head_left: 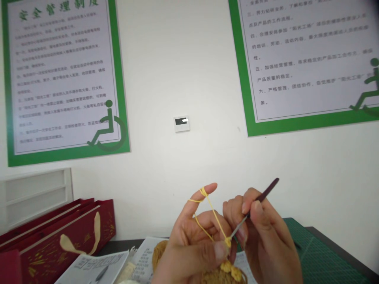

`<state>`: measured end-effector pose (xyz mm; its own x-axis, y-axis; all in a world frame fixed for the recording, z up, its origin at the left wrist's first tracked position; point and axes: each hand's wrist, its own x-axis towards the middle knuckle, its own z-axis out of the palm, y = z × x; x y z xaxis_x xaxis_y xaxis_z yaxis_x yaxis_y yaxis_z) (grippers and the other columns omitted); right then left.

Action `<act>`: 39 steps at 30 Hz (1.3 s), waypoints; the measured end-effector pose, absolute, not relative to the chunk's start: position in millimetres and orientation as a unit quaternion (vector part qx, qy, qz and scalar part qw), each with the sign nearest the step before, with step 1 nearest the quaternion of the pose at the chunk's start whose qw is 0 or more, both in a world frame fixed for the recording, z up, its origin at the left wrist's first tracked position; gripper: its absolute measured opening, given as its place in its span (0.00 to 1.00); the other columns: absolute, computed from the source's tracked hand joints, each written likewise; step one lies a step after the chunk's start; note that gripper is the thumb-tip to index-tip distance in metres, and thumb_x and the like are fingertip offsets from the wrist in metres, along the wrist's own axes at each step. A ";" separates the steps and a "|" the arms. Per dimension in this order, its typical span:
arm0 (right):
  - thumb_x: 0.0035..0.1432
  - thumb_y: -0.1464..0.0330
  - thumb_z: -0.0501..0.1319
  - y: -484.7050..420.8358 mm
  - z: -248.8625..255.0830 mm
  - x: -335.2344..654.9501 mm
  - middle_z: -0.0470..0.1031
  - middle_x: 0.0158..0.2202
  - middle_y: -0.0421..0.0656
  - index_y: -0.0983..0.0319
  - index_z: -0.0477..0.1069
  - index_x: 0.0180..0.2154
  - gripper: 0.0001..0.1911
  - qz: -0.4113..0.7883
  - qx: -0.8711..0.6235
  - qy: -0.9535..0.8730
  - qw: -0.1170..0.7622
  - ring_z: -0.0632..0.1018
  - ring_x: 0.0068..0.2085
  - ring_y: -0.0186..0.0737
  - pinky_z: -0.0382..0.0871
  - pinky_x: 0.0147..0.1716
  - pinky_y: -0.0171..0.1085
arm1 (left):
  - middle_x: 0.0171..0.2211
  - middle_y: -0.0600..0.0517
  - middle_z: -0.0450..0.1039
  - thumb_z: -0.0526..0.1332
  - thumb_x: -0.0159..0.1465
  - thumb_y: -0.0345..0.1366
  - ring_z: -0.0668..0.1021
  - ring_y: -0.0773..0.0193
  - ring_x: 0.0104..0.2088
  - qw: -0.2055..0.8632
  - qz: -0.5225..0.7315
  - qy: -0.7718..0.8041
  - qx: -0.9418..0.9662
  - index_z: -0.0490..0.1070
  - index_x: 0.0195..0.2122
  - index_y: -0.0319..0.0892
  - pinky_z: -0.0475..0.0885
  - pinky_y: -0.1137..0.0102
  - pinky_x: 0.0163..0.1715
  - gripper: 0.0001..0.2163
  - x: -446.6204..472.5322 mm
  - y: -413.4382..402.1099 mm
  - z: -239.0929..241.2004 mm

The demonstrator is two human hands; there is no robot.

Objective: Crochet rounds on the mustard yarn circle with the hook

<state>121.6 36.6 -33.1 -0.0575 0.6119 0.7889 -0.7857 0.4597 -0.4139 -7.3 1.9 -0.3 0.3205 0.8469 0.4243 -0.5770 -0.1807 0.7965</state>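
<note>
Yellow yarn (213,216), dark maroon crochet hook (264,193), green gridded mat (319,256), red gold-patterned bags (59,240).

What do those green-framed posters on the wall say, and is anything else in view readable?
Left green-bordered poster: heading "安全管理制度"; body lines too blurred.
Right green-bordered poster: item numbers "三", "四", "五", "六" and "产品质量的稳定"; the rest is uncertain.
Printed white paper sheets on the table: too small to read.
Small white wall display: unreadable.

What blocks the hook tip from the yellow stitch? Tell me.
Nothing visible: the crochet hook in the right hand already meets the yellow yarn at the stitch pinched by the left hand.
</note>
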 end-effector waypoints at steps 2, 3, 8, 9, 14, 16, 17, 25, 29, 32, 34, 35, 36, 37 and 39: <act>0.75 0.58 0.54 37.6 -32.0 119.5 0.68 0.28 0.37 0.55 0.72 0.38 0.14 0.484 0.053 -0.536 0.690 0.70 0.29 0.34 0.71 0.32 0.35 | 0.27 0.54 0.77 0.78 0.53 0.28 0.79 0.60 0.32 0.572 0.616 0.163 0.517 0.67 0.66 0.46 0.70 0.68 0.35 0.39 -5.8 0.7 -2.1; 0.74 0.58 0.56 38.6 -31.8 118.4 0.71 0.31 0.38 0.55 0.73 0.38 0.13 0.448 0.039 -0.553 0.701 0.72 0.32 0.35 0.71 0.34 0.35 | 0.28 0.54 0.77 0.78 0.54 0.29 0.79 0.60 0.33 0.548 0.637 0.177 0.513 0.68 0.65 0.48 0.71 0.68 0.37 0.38 -5.0 0.2 -3.2; 0.74 0.62 0.59 43.6 -33.9 116.5 0.77 0.37 0.40 0.53 0.76 0.43 0.08 0.263 0.015 -0.611 0.746 0.77 0.41 0.38 0.71 0.41 0.37 | 0.30 0.54 0.78 0.79 0.55 0.32 0.76 0.65 0.31 0.505 0.668 0.208 0.506 0.70 0.63 0.49 0.70 0.72 0.33 0.35 -0.9 0.2 -6.6; 0.74 0.62 0.58 44.0 -34.2 117.0 0.77 0.36 0.39 0.53 0.76 0.43 0.08 0.269 0.015 -0.603 0.751 0.77 0.40 0.38 0.71 0.40 0.36 | 0.30 0.54 0.78 0.79 0.54 0.32 0.76 0.65 0.31 0.501 0.671 0.210 0.504 0.71 0.63 0.48 0.70 0.72 0.32 0.35 -0.2 0.2 -6.4; 0.74 0.60 0.57 45.8 -34.7 120.6 0.76 0.34 0.37 0.52 0.74 0.40 0.09 0.377 0.010 -0.552 0.744 0.75 0.35 0.35 0.70 0.38 0.36 | 0.27 0.53 0.80 0.80 0.50 0.28 0.76 0.67 0.30 0.501 0.682 0.233 0.478 0.76 0.57 0.44 0.69 0.75 0.32 0.32 1.7 -1.1 -2.0; 0.74 0.58 0.57 46.8 -34.8 122.1 0.76 0.34 0.36 0.52 0.73 0.40 0.10 0.396 0.009 -0.549 0.736 0.76 0.35 0.35 0.70 0.39 0.36 | 0.27 0.53 0.81 0.80 0.50 0.28 0.76 0.67 0.29 0.502 0.681 0.240 0.475 0.77 0.56 0.42 0.69 0.75 0.31 0.31 1.3 -1.3 -0.7; 0.73 0.57 0.58 47.2 -34.7 122.8 0.77 0.34 0.36 0.52 0.73 0.40 0.10 0.399 0.007 -0.549 0.734 0.76 0.35 0.35 0.70 0.40 0.36 | 0.27 0.53 0.81 0.80 0.50 0.28 0.75 0.68 0.28 0.502 0.680 0.242 0.476 0.77 0.56 0.42 0.68 0.74 0.30 0.31 0.9 -1.2 -0.4; 0.74 0.58 0.57 51.8 -30.6 130.3 0.78 0.33 0.36 0.53 0.72 0.41 0.10 0.357 0.018 -0.588 0.726 0.77 0.36 0.35 0.69 0.39 0.35 | 0.25 0.52 0.81 0.78 0.51 0.27 0.76 0.68 0.27 0.479 0.689 0.241 0.487 0.78 0.52 0.39 0.67 0.74 0.30 0.26 -0.6 -0.2 -1.0; 0.75 0.59 0.56 51.0 -26.0 134.4 0.79 0.33 0.37 0.54 0.72 0.42 0.10 0.298 0.026 -0.609 0.735 0.78 0.35 0.36 0.70 0.38 0.36 | 0.25 0.53 0.81 0.78 0.51 0.27 0.73 0.69 0.25 0.472 0.689 0.251 0.489 0.77 0.53 0.37 0.67 0.73 0.29 0.27 -0.1 -0.6 -0.3; 0.74 0.59 0.57 46.2 -22.2 137.0 0.80 0.32 0.38 0.55 0.72 0.42 0.09 0.245 0.021 -0.617 0.748 0.79 0.34 0.38 0.70 0.36 0.38 | 0.25 0.53 0.80 0.78 0.51 0.27 0.74 0.68 0.26 0.465 0.692 0.258 0.488 0.76 0.52 0.37 0.67 0.73 0.30 0.27 0.8 -1.2 0.6; 0.74 0.61 0.57 43.1 -20.9 139.1 0.80 0.32 0.38 0.55 0.73 0.42 0.08 0.209 0.012 -0.630 0.748 0.79 0.35 0.39 0.71 0.36 0.40 | 0.24 0.53 0.80 0.78 0.51 0.27 0.75 0.68 0.26 0.457 0.695 0.265 0.487 0.76 0.52 0.36 0.68 0.73 0.31 0.27 1.3 -1.5 1.0; 0.74 0.62 0.57 42.1 -20.6 140.2 0.80 0.32 0.39 0.55 0.73 0.43 0.08 0.190 0.008 -0.638 0.746 0.79 0.35 0.39 0.71 0.37 0.41 | 0.24 0.53 0.80 0.78 0.51 0.27 0.75 0.68 0.26 0.454 0.696 0.267 0.487 0.76 0.52 0.36 0.68 0.73 0.31 0.27 1.5 -1.5 0.9; 0.75 0.63 0.57 41.4 -20.5 141.4 0.81 0.33 0.39 0.54 0.73 0.43 0.07 0.171 0.005 -0.647 0.743 0.79 0.36 0.40 0.71 0.37 0.42 | 0.24 0.53 0.80 0.78 0.51 0.27 0.75 0.68 0.26 0.452 0.697 0.269 0.488 0.76 0.52 0.36 0.67 0.73 0.31 0.27 1.5 -1.2 0.6; 0.75 0.63 0.57 41.1 -20.4 142.7 0.81 0.33 0.39 0.54 0.73 0.44 0.07 0.149 0.003 -0.657 0.739 0.79 0.36 0.40 0.71 0.38 0.43 | 0.24 0.53 0.80 0.78 0.51 0.27 0.75 0.68 0.27 0.449 0.698 0.270 0.489 0.76 0.52 0.36 0.68 0.73 0.31 0.27 1.4 -0.8 0.1; 0.75 0.64 0.56 41.1 -19.8 145.3 0.82 0.34 0.40 0.53 0.73 0.45 0.07 0.098 -0.004 -0.680 0.727 0.80 0.36 0.41 0.71 0.39 0.45 | 0.24 0.53 0.80 0.78 0.52 0.27 0.76 0.66 0.27 0.442 0.699 0.271 0.493 0.76 0.53 0.36 0.68 0.72 0.32 0.27 0.6 0.3 -1.1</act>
<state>145.3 41.1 -19.8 0.0570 0.1483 0.9873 -0.1375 0.9806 -0.1394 0.6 0.3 -1.1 -0.1231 0.8846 0.4498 -0.3509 -0.4628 0.8141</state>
